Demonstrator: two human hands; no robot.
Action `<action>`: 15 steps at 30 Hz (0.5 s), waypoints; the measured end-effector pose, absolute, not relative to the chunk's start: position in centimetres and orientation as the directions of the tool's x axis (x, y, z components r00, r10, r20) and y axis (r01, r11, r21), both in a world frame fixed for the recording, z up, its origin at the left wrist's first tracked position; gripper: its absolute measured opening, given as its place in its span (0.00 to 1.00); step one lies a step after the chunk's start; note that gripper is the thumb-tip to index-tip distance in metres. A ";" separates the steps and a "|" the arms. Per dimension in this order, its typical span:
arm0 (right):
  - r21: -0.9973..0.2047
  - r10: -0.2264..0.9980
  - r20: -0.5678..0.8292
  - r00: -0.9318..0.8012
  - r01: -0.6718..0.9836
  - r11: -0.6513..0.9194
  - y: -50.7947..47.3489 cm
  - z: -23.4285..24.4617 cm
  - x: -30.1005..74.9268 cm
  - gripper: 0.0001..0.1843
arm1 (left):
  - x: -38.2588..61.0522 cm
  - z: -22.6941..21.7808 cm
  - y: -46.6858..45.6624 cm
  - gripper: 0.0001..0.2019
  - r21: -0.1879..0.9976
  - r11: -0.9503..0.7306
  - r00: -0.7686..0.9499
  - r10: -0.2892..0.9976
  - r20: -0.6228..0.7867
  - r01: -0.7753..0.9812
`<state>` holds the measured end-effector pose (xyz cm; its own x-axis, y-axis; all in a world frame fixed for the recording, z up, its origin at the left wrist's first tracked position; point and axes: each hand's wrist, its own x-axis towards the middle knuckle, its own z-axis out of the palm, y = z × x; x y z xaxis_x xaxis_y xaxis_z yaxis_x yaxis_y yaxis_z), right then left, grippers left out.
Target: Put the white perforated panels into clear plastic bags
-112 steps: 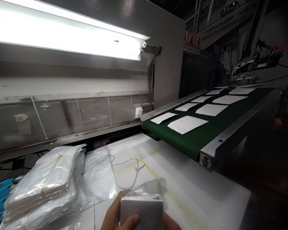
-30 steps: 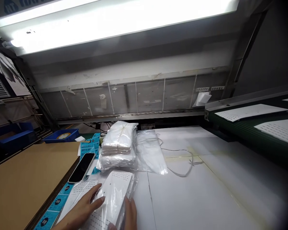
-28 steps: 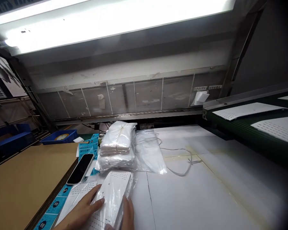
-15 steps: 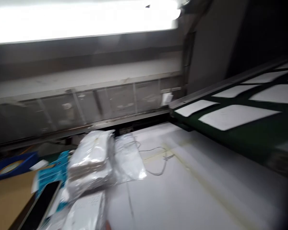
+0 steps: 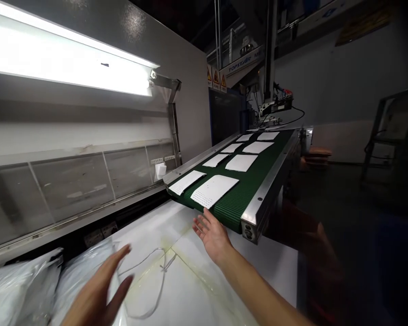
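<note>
My right hand point(image 5: 212, 233) is stretched out, open and empty, just below the near end of the green conveyor belt point(image 5: 248, 190). Its fingertips are close to the nearest white perforated plate point(image 5: 215, 190) lying at the belt's end. A second white plate point(image 5: 187, 181) lies beside it to the left, and several more ride further up the belt. My left hand point(image 5: 100, 290) hovers open and empty over the white table point(image 5: 204, 267), beside a loose white cord point(image 5: 149, 271) and a clear plastic bag point(image 5: 83, 276).
A stack of bagged items point(image 5: 17, 294) sits at the lower left. A bright light tube point(image 5: 68, 63) hangs over a metal back panel with clear guards point(image 5: 71, 181). The belt's steel frame end point(image 5: 255, 217) juts over the table. Dark floor lies to the right.
My view has swung right from the table's left side to the belt. Both hands have left the bagged white plate; the right now reaches toward the belt's end.
</note>
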<state>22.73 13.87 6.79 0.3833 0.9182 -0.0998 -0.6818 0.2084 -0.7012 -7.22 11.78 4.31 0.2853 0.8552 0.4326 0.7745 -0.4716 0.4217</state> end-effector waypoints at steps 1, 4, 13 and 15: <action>-0.675 0.922 -0.094 0.377 -0.705 0.219 14.3 6.6 22.9 0.23 | -4.1 5.2 14.3 0.27 0.261 -0.558 0.406 0.789 0.461 0.788; -0.621 0.931 -0.094 0.352 -0.752 0.221 15.9 6.9 23.3 0.23 | 4.5 6.8 22.9 0.28 -0.075 -0.742 0.662 0.543 0.516 0.667; -0.727 0.863 0.037 0.504 -0.579 0.370 17.4 7.6 23.6 0.26 | 13.8 8.2 35.1 0.28 0.114 -0.781 0.593 0.551 0.588 0.613; -0.805 0.848 0.141 0.510 -0.439 0.398 15.9 7.0 22.5 0.24 | 13.4 9.5 34.3 0.24 0.218 -0.761 0.540 0.602 0.588 0.610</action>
<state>22.48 15.93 6.99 0.5104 0.8483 0.1407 -0.4394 0.3980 -0.8053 13.35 34.32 9.52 0.5404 0.6019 0.5880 0.6104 -0.7614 0.2184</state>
